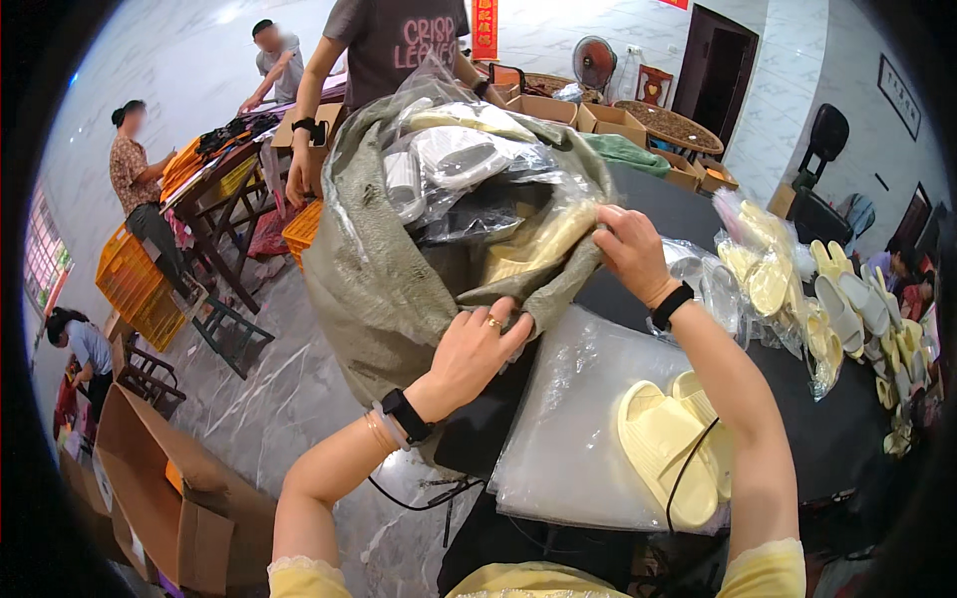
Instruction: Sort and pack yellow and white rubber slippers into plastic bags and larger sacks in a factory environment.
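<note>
A large olive-green woven sack [351,269] stands before me with its mouth wide. Inside it lie grey slippers [461,157] and pale yellow slippers [533,244], wrapped in clear plastic. My left hand [469,361], a ring on one finger, is closed on the near rim of the sack. On the right side of the rim my right hand [635,256] pinches the folded cloth. Below the right forearm, a pair of cream-yellow slippers [666,453] rests on a stack of clear plastic bags [563,419]. The forearm partly covers that pair.
The black table [817,439] carries many bagged and loose slippers [768,264] on the right. A co-worker [404,50] stands just behind the sack; others are at the far left. Cardboard boxes [189,498] and orange crates [140,284] stand on the left. A thin black cable [688,468] crosses the slippers.
</note>
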A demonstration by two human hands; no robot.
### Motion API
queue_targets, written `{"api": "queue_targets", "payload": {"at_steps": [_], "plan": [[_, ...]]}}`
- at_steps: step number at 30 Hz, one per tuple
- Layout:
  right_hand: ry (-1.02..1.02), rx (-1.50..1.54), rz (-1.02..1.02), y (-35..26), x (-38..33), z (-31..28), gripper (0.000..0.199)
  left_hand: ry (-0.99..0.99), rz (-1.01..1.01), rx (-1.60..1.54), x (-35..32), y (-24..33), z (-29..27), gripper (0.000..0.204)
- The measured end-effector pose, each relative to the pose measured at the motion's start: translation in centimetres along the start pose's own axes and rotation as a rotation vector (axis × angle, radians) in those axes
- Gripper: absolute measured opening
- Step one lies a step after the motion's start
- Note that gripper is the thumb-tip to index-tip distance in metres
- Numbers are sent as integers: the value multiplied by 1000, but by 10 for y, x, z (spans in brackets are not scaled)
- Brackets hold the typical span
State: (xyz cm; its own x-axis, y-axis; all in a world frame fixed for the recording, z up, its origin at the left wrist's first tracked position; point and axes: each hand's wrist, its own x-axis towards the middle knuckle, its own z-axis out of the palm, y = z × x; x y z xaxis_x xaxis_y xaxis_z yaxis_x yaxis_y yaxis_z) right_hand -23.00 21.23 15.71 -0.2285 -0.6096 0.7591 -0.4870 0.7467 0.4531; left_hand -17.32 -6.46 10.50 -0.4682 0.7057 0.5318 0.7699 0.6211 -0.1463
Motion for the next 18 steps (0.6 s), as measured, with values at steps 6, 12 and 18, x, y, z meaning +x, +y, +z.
{"api": "queue_targets", "payload": {"at_steps": [6,12,18], "plan": [[-550,130,344,-21,-57,45,39,-71,83,82,-17,-15,12,42],[-660,515,332,-63,-84,103,31,23,34,302,-37,-40,-19,31],[-974,577,152,-78,-13,85,20,116,-67,317,-110,-48,-33,22]]}}
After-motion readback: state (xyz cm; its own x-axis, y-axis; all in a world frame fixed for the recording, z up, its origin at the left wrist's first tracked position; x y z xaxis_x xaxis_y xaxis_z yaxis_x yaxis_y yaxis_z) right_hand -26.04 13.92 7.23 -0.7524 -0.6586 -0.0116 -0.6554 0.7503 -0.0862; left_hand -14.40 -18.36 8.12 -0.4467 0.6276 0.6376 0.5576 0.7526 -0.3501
